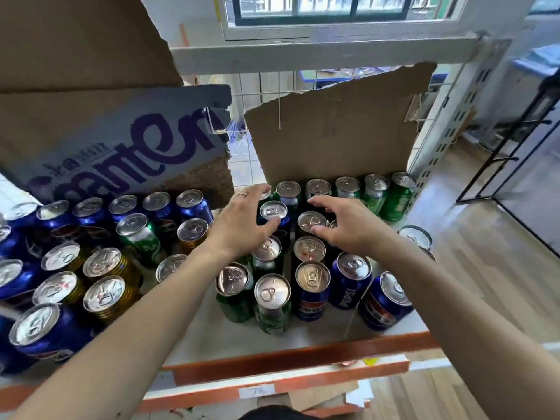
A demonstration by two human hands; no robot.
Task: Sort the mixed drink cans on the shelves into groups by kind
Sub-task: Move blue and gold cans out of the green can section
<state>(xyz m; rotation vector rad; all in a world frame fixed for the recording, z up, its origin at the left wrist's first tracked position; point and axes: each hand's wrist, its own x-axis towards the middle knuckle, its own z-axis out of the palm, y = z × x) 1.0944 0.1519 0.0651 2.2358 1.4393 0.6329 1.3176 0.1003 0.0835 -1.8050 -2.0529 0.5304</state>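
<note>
Sorting partly done, I judge: green cans [394, 197] line the shelf [212, 338] at 1 o'clock, blue Pepsi cans [91, 213] at 9, gold, green and blue still mixed centrally. Left hand [242, 222] and right hand [342, 225] hover unclenched, grip holding nothing, over central cans.
</note>
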